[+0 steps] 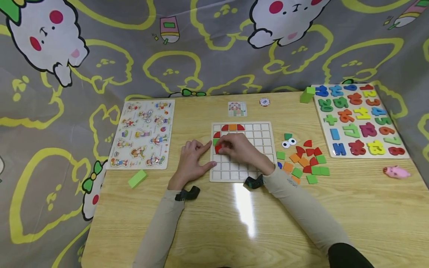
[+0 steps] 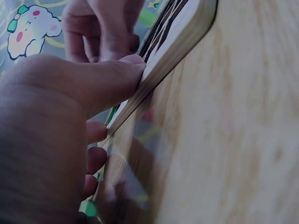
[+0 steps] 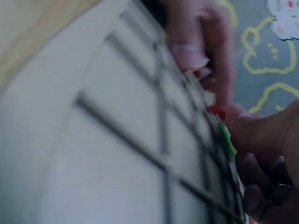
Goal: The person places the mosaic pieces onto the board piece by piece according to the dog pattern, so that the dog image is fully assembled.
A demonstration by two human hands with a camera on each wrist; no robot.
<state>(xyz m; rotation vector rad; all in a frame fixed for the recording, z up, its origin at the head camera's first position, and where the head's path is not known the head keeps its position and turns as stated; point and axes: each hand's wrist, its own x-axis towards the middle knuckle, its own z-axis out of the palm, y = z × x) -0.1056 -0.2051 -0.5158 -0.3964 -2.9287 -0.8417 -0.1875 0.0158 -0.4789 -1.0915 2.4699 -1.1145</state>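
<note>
A white grid board (image 1: 241,175) lies on the table, with several coloured pieces in its upper left cells. My right hand (image 1: 241,149) is over the board's left side, its fingertips pinching a red piece (image 1: 218,149) just below a green square (image 1: 215,142). In the right wrist view the red piece (image 3: 217,111) shows beside the thumb, close to the grid. At the left edge of the board my left hand (image 1: 191,162) rests with thumb and index finger spread. The left wrist view shows its thumb (image 2: 117,77) touching the board's edge (image 2: 154,74).
Loose red, orange and green pieces (image 1: 304,162) lie right of the board, near two googly eyes (image 1: 289,143). A picture puzzle (image 1: 140,134) is at left, a number puzzle (image 1: 362,121) at right. A picture card (image 1: 237,109), green blocks (image 1: 137,179) and a pink pig (image 1: 396,172) surround the board.
</note>
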